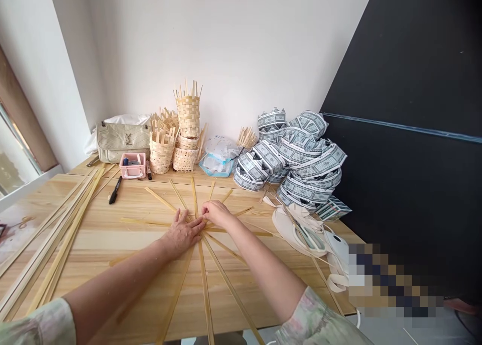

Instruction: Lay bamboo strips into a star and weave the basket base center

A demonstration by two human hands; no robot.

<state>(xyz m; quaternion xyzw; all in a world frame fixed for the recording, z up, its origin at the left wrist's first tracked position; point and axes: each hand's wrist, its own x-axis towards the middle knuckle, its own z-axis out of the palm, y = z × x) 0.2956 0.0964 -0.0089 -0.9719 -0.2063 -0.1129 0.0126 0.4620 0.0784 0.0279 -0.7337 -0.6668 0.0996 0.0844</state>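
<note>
Left hand (pixel 183 234) is spread flat on the crossed strips (pixel 206 290), mid-frame; right hand (pixel 215 213) pinches in there, bare tabletop (pixel 143 204) upper left of them.

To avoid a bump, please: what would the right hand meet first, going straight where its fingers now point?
Likely the left hand, close beside the right hand, though depth is unclear.

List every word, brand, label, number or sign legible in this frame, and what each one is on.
"YSL", as interlocked letters: front flap of the beige handbag.
Too small to read: any markings within the print on the patterned bands, the green-and-white printed item beside them, and any lettering on the black marker.
Pixelated, unreadable: the patch at lower right.
</note>
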